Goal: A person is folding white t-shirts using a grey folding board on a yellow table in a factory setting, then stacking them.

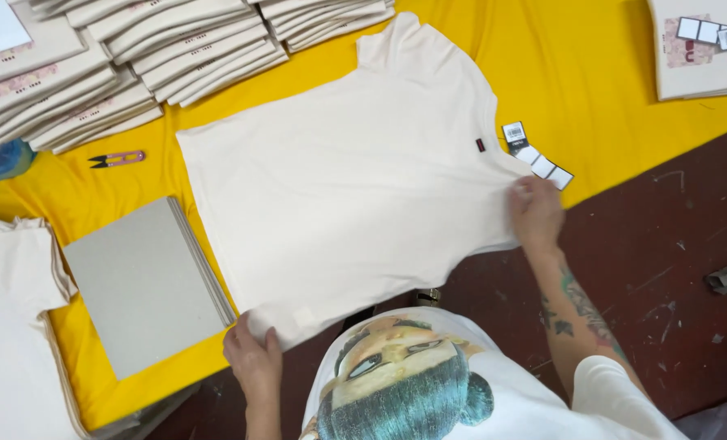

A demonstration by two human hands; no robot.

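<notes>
A cream t-shirt (355,187) lies flat, back side up, on the yellow cloth-covered table (591,90). My left hand (253,358) grips its hem corner at the near table edge. My right hand (534,213) pinches the shirt's neck end on the right. A string of small hang tags (536,155) trails from the collar just beyond my right hand. A small dark label (480,145) sits near the neck.
Stacks of folded cream shirts (119,57) line the far left. Small thread snips (117,159) lie below them. A stack of grey cardboard sheets (143,285) sits left of the shirt. More cream fabric (13,326) piles at the left edge, another folded stack (701,49) at the far right.
</notes>
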